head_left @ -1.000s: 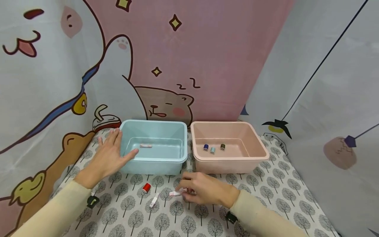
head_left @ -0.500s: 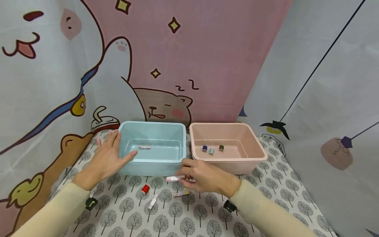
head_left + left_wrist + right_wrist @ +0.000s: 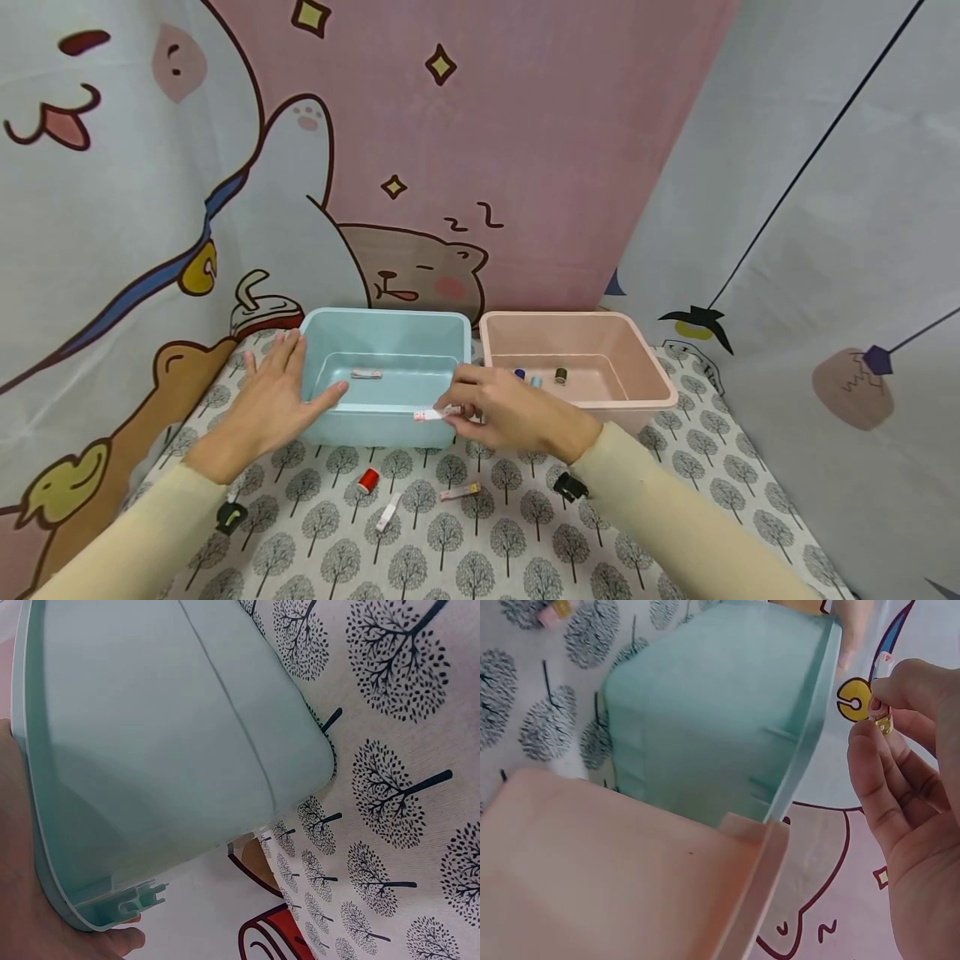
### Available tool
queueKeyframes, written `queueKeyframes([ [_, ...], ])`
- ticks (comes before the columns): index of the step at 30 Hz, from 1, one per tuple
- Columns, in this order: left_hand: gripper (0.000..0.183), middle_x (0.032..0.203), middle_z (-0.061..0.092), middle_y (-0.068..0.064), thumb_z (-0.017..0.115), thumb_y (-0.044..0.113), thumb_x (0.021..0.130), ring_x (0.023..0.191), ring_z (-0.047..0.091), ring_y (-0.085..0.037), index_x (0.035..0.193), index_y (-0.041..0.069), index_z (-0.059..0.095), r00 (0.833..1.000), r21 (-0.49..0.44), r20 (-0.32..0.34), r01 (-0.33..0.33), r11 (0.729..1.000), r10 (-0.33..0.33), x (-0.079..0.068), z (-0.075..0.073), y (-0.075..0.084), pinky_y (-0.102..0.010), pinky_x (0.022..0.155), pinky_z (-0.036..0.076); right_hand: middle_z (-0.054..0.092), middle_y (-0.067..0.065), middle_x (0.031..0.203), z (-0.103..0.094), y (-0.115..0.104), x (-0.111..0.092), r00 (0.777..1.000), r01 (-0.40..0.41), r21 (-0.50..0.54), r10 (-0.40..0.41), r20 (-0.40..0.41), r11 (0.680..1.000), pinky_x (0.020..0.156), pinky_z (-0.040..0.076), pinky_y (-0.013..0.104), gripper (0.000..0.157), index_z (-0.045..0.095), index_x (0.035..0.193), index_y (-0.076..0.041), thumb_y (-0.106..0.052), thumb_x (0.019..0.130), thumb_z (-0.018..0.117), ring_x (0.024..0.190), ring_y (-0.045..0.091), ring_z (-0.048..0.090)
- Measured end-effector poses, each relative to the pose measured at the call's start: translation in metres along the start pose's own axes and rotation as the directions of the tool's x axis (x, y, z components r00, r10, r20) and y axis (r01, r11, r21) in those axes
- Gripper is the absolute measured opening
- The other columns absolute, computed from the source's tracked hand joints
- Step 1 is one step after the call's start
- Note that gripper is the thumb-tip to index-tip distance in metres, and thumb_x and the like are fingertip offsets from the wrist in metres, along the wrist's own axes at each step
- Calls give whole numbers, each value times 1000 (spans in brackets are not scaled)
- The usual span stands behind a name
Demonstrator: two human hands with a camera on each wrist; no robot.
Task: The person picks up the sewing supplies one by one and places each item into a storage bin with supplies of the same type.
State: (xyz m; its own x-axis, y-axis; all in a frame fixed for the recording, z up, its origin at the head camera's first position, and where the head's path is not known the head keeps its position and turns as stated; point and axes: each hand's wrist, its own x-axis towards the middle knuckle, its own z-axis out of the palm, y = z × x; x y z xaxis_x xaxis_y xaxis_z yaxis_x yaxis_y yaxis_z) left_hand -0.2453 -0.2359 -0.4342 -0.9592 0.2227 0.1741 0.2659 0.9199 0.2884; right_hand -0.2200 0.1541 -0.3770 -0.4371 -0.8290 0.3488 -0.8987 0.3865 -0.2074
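My right hand (image 3: 506, 410) pinches a slim white stick with pink print (image 3: 430, 414) between thumb and fingers, above the front rim of the light blue plastic tub (image 3: 427, 429). A gold-coloured end (image 3: 884, 724) of it shows in the right wrist view. My left hand (image 3: 273, 396) rests at the blue tub's left rim with straight, spread fingers. Inside that tub lies a similar stick (image 3: 366, 373). On the cloth in front are a red thread spool (image 3: 368, 480), a white stick (image 3: 387, 512) and a pinkish stick with a yellow end (image 3: 459, 492).
A pink tub (image 3: 600, 403) stands right of the blue one. It holds a dark green spool (image 3: 561, 376), a blue spool (image 3: 520, 374) and a light blue spool (image 3: 536, 382), the latter two partly behind my right hand. Printed curtains (image 3: 525, 150) hang behind. Tree-patterned cloth (image 3: 480, 537) covers the table.
My right hand has lifted the white stick from the cloth and carried it up and forward to the blue tub's front rim. My left hand has stayed at the tub's side.
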Motion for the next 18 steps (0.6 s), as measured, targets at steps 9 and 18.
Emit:
queueKeyframes([
  [9, 121, 191, 12, -38, 53, 80, 111, 179, 10, -62, 180, -13, 18, 1000, 10, -13, 1, 1000, -1, 0, 2, 0, -96, 134, 1, 76, 7, 103, -9, 18, 24, 998, 10, 25, -9, -65, 1000, 73, 61, 12, 16, 86, 118, -4, -4, 102, 82, 80, 11, 71],
  [18, 122, 191, 11, -39, 51, 81, 112, 179, 10, -62, 181, -13, 15, 1000, 26, -7, -2, 1000, 2, 0, 1, 1, -95, 134, 0, 75, 8, 99, -15, 36, 50, 995, 7, 16, -6, -97, 1000, 70, 58, 14, 16, 87, 116, -4, -4, 102, 81, 76, 14, 69],
])
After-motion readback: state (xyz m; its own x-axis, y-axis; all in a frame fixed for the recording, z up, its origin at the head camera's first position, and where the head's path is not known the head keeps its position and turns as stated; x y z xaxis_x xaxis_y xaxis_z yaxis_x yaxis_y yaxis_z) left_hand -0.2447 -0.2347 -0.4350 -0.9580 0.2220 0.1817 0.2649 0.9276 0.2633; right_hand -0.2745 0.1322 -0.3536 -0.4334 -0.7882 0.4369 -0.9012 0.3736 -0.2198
